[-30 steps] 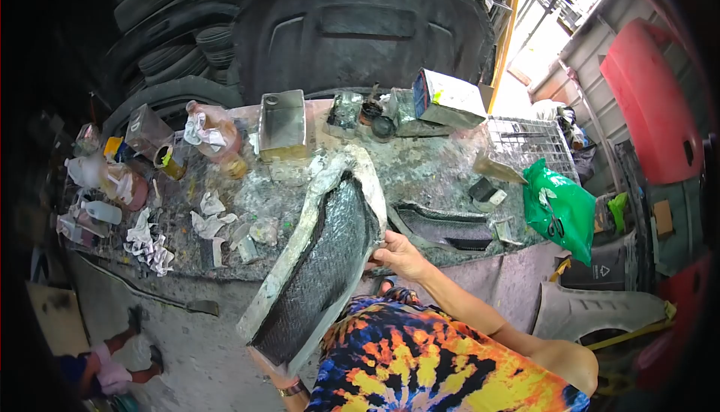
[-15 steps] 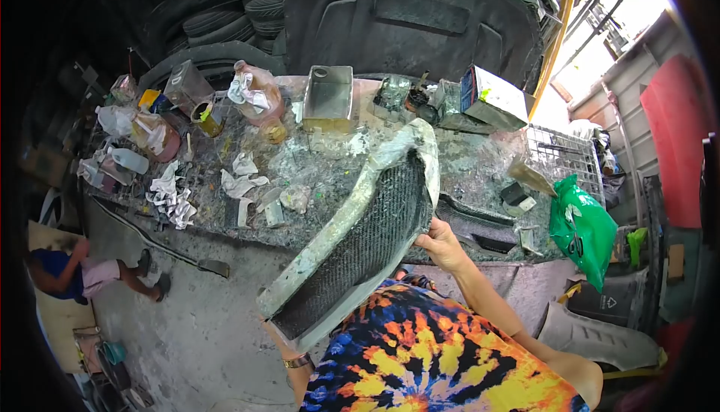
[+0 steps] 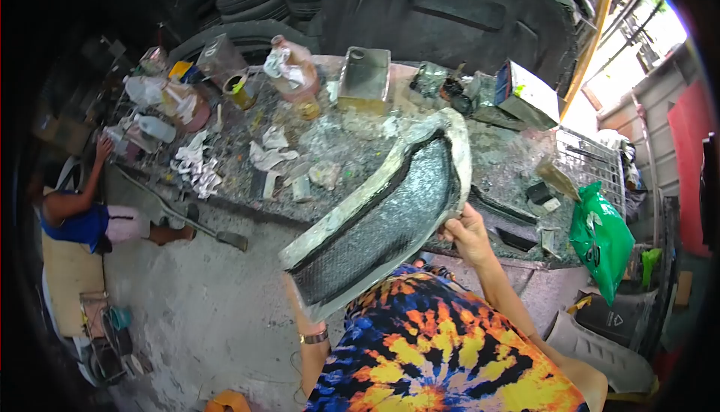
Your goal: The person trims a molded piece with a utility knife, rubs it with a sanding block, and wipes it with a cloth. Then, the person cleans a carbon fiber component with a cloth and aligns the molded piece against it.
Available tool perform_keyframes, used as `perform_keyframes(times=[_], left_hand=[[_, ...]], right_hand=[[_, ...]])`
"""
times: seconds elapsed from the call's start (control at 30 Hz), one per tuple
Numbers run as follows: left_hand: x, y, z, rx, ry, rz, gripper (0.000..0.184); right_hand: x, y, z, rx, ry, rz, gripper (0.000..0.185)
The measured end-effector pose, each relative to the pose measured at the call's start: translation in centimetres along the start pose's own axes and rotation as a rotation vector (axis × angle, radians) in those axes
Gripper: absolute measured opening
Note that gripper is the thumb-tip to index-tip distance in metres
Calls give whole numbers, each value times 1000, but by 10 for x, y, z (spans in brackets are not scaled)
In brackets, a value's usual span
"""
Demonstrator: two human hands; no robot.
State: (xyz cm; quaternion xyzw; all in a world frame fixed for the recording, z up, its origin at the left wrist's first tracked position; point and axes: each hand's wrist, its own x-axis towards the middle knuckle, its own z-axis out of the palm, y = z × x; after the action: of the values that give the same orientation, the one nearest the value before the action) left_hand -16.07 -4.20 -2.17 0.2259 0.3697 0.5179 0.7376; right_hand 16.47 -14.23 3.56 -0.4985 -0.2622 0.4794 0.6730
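Observation:
A long, curved mould (image 3: 379, 213) with a pale, rough rim and dark woven, shiny lining is tilted in front of my body. My right hand (image 3: 466, 233) grips its right edge, thumb on the near side. Behind the mould's lower left end is my left hand (image 3: 292, 299); its fingers are hidden, and only a sliver of it shows above the banded wrist. On the bench beyond my right hand lies a dark, shaped piece (image 3: 504, 213).
The stained workbench (image 3: 345, 179) carries jugs (image 3: 294, 71), a metal tin (image 3: 365, 78), crumpled rags (image 3: 196, 166) and a box (image 3: 526, 97). A green bag (image 3: 601, 239) hangs at its right edge. Another person (image 3: 75, 213) is at the left, one hand at the bench.
The mould has turned so its lining faces me more and catches light. My view has shifted slightly left. The other person has reached an arm to the bench.

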Motion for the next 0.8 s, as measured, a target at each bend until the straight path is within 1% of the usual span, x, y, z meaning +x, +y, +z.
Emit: perform_keyframes(times=[0.03, 0.17, 0.23, 0.3, 0.4, 0.47, 0.6, 0.67, 0.7, 0.77, 0.8], left_hand=[[0, -4, -3, -60, 24, -28, 48], [-7, 2, -3, -46, 89, -28, 47], [-9, 4, -6, -34, 47, -42, 45], [-13, 3, -8, -9, 81, 6, 44], [-14, 2, -16, -77, 82, -35, 44], [-17, 6, -4, -172, 102, -71, 44], [-11, -4, -22, -164, 111, -127, 48], [-11, -1, -16, -317, 77, -227, 49], [-12, 0, -11, -316, 75, -222, 49], [-16, 3, -2, -418, -52, -180, 42], [-15, 3, -4, -417, -53, -177, 42]], right_hand=[[-1, 2, -2, 11, -4, -6, 25], [-8, -6, 6, 24, -31, -14, 23], [-11, -8, 10, 12, -34, -17, 23], [-12, -7, 9, -4, -43, -35, 23], [-12, -11, 13, 3, -63, -45, 24], [-12, -14, 15, -30, -56, -52, 25], [-12, -22, 18, -44, -49, -32, 25], [-13, -24, 18, -113, -44, -12, 23], [-13, -25, 18, -110, -48, -16, 23], [-13, -25, 19, -123, -35, -41, 21], [-13, -25, 19, -110, -41, -38, 21]])
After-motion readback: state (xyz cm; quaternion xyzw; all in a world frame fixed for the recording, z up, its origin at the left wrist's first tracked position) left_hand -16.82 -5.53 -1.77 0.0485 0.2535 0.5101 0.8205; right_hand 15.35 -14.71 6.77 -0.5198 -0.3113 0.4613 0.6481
